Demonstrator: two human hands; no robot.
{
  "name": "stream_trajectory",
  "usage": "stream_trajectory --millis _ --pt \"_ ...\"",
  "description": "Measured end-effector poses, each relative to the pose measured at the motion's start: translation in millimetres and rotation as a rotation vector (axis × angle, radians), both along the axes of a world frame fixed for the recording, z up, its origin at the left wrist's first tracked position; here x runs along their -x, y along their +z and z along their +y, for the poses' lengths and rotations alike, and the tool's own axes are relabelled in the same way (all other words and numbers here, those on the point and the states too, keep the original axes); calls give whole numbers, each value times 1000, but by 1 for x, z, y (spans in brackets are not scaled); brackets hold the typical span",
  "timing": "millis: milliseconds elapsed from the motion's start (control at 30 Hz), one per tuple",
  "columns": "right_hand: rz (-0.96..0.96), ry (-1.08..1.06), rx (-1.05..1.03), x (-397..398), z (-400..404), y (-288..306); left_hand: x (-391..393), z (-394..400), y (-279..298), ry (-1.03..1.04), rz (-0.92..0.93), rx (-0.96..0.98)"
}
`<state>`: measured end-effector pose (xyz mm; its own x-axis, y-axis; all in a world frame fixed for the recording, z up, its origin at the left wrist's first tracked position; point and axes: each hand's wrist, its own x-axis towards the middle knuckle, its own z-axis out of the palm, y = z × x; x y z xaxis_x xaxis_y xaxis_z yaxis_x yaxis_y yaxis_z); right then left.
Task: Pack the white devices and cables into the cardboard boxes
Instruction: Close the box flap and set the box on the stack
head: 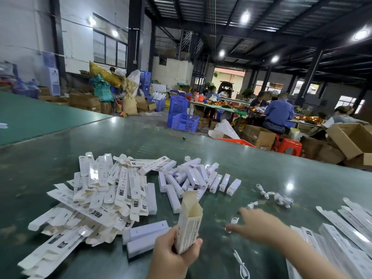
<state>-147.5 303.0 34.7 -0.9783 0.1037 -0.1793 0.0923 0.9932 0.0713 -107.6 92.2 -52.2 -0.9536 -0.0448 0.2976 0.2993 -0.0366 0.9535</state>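
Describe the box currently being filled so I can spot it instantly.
Start at the big heap of flat white cartons on the green table. Just right of it, the left hand grips one cream box, upright with its top flap open, unlike the rest.

Blue crates (pixel 178 105), seated workers (pixel 278 112), red stools (pixel 289 146), stuffed sacks (pixel 129 104)
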Motion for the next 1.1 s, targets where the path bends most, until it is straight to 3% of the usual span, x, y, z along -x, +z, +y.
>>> stream_trajectory --millis 167,600,800,900,967,1033,1100 --pt "88 8 -4 8 5 -47 2 0 0 2 7 4" --pt "200 -5 249 35 17 -54 3 0 -1 2 40 30" --pt "249 -28 438 29 11 -37 3 -1 -2 -3 57 48" --pt "476 20 732 12 -3 -6 3 -1 -3 -12 56 54" --pt "626 124 1033 -9 -22 28 2 -1 -1 -14 41 24" --pt "660 376 1283 -33 -43 62 2 0 1 -22 41 1" --pt "681 656 1194 -56 -66 87 3 1 1 10 58 -5"
